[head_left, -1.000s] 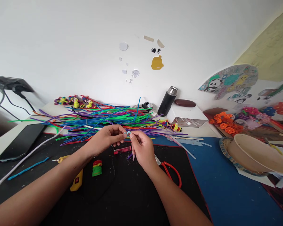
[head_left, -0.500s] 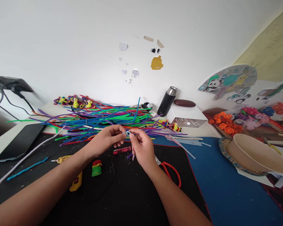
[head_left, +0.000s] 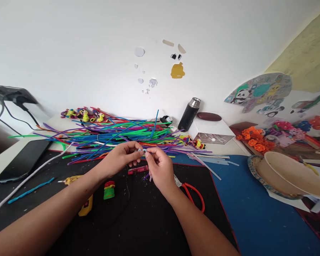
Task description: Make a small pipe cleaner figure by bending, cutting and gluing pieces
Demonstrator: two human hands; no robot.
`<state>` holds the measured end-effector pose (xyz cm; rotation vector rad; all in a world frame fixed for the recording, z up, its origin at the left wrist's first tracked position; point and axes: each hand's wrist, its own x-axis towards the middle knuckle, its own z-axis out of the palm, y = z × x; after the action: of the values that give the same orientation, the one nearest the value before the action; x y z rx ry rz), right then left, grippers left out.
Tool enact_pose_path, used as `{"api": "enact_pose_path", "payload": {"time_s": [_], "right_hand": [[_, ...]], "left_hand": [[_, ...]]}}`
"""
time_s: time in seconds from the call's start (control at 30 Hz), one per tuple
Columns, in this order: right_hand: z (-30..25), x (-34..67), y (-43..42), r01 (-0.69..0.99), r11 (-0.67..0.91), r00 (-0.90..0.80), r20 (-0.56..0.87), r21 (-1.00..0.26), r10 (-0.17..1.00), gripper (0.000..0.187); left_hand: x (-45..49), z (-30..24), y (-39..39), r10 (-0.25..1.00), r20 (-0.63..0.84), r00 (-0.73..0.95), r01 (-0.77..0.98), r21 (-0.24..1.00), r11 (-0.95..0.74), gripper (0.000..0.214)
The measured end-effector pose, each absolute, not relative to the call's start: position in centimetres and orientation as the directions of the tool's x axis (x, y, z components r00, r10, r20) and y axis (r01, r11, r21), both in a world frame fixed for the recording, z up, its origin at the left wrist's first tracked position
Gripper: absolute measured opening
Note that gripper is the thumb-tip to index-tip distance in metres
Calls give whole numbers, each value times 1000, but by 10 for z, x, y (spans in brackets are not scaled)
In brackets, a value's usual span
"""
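Pinched between the fingertips of both hands is a short light-blue pipe cleaner [head_left: 144,150], bent into a small curl and mostly covered by my fingers. My left hand [head_left: 126,155] closes on its left side with thumb and index finger. My right hand [head_left: 160,165] grips the other side the same way. Below them a red lighter [head_left: 138,170] lies on the black mat [head_left: 149,227]. Red-handled scissors [head_left: 193,192] are beside my right wrist. A green, yellow and red coiled piece [head_left: 109,190] stands near my left forearm, which partly covers a yellow glue gun [head_left: 85,206].
A heap of coloured pipe cleaners [head_left: 117,137] spreads behind my hands. A black thermos [head_left: 189,114] leans by a white box [head_left: 213,131]. Left are a phone [head_left: 24,160], a white cord [head_left: 32,179] and a twisted blue pipe cleaner [head_left: 30,191]. A beige bowl [head_left: 293,174] stands right.
My right fingers have shifted slightly up and left over the light-blue piece, so less of its loop shows. My left hand stays about where it was.
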<state>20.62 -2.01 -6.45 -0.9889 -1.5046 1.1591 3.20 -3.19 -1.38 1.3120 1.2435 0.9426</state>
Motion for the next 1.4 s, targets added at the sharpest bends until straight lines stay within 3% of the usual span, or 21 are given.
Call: {"api": "enact_pose_path", "payload": {"time_s": [0.77,1.23,1.4], "right_hand": [[-59,207,-23,163,340,-222,302,-926,927,24],[-62,205,-22,29,230,-222,218,-973,950,26],[-63,206,-22,61,221,-232,202,-973,951,24]], "left_hand": [[34,-24,-32,978,-172,118,-64,981,181,32],[32,-22,-32,982,-121,143,20,993,119,35],[33,-21,-32,981,-117,156,46,993,111,38]]}}
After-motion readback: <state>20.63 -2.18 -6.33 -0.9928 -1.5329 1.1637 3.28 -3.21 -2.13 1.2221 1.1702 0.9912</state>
